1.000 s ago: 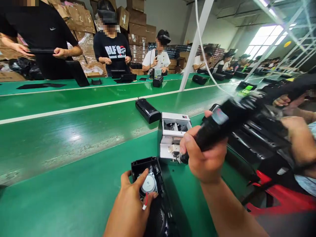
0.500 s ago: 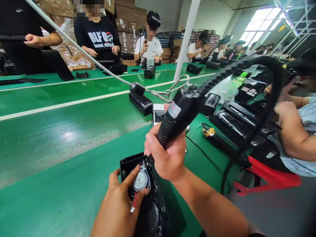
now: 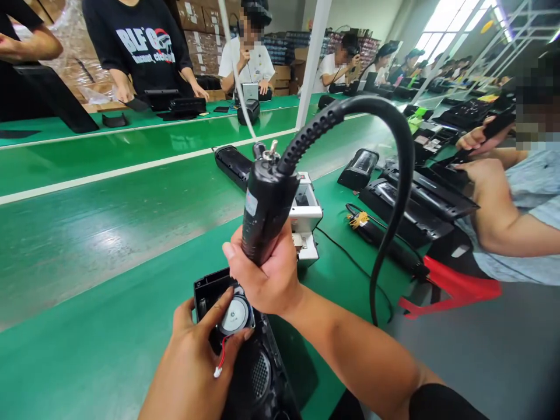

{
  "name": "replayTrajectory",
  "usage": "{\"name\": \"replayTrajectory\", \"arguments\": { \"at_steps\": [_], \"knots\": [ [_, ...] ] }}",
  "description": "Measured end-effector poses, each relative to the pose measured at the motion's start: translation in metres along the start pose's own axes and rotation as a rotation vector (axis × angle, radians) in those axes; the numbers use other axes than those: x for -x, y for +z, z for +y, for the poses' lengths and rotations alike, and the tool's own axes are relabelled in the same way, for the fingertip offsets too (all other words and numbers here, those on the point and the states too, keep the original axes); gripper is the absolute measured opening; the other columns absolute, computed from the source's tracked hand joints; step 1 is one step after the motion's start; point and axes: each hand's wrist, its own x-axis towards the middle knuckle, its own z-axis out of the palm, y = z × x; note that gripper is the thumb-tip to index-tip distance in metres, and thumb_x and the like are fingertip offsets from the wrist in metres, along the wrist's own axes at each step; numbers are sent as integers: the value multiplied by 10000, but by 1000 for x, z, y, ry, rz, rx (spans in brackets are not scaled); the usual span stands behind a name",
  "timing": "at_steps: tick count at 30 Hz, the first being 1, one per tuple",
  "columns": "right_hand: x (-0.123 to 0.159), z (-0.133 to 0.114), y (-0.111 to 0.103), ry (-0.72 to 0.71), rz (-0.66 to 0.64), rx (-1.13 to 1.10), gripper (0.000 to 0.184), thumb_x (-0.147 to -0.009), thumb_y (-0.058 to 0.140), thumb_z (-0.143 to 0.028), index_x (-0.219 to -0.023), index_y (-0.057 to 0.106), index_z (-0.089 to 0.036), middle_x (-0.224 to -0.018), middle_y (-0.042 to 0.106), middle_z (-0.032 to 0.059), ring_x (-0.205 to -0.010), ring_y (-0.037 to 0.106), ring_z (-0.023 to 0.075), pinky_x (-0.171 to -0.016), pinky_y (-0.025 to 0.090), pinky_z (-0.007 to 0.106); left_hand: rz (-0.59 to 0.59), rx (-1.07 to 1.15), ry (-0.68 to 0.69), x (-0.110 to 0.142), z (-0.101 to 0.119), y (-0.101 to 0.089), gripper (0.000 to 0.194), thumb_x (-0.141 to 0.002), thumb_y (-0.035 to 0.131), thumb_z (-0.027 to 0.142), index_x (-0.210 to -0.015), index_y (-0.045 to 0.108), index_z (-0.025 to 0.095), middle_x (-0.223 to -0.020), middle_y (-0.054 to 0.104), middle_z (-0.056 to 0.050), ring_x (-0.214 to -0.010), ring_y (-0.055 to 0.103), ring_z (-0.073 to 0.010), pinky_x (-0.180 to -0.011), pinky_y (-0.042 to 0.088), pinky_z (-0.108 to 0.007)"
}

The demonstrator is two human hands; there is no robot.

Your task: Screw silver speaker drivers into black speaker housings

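Note:
My right hand [image 3: 265, 274] is closed round a black electric screwdriver [image 3: 266, 210], held almost upright with its tip down at the open black speaker housing [image 3: 258, 373]. A thick black cable [image 3: 396, 175] arcs from the tool's top to the right. My left hand [image 3: 192, 361] grips the housing, its fingers pressing beside the round silver speaker driver [image 3: 234, 315]. A red wire with a white plug [image 3: 217, 368] hangs by my left fingers. The tool's tip is hidden behind my right hand.
A white screw-feeder box [image 3: 308, 216] stands just behind the tool on the green bench [image 3: 100, 326]. Black speaker shells [image 3: 415, 204] and a red tray [image 3: 455, 286] lie to the right beside a seated co-worker's arm [image 3: 499, 216]. Other people work across the green conveyor [image 3: 109, 175].
My right hand swung the screwdriver from the white box, leaning right, to nearly upright over the housing. The view tilted down and left. My left hand stayed on the speaker.

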Motion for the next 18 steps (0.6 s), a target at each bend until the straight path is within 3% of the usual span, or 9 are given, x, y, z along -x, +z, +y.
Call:
{"name": "replayTrajectory", "arguments": {
  "at_steps": [6,9,11,16,18],
  "knots": [
    [3,-6,3,3,-89,-98,451,-823,730,-285,-1189,469,-253,-816,574,-31,-628,517,146,-655,512,330,48,-59,19,2,3,1,473,-968,520,586,-1231,762,277,-1401,476,-124,-628,657,-149,-769,644,-454],
    [6,-5,6,18,-107,-101,435,-812,732,-286,-1161,474,-255,-820,579,-27,-620,524,144,-625,509,321,50,-99,43,2,-2,2,479,-967,521,568,-1285,745,289,-1351,502,-134,-838,740,-254,-830,642,-481],
    [7,-2,7,21,-104,-98,428,-812,737,-292,-1152,480,-255,-790,573,-37,-604,525,141,-605,509,310,47,-82,55,0,-6,2,504,-965,530,572,-1351,715,306,-1353,504,-135,-902,748,-277,-842,640,-474],
    [6,9,11,31,-38,-26,416,-797,770,-330,-1107,502,-258,-760,594,-48,-595,560,137,-593,532,287,19,-12,28,-5,-11,7,630,-924,555,661,-1404,692,276,-1451,450,-158,-635,668,-161,-756,633,-429],
    [7,13,14,15,-17,-4,429,-788,779,-337,-1112,509,-259,-774,612,-42,-603,583,139,-604,543,288,63,-10,22,-5,-11,9,672,-900,568,695,-1389,705,255,-1425,466,-162,-592,631,-152,-717,622,-428]
  ]
}}
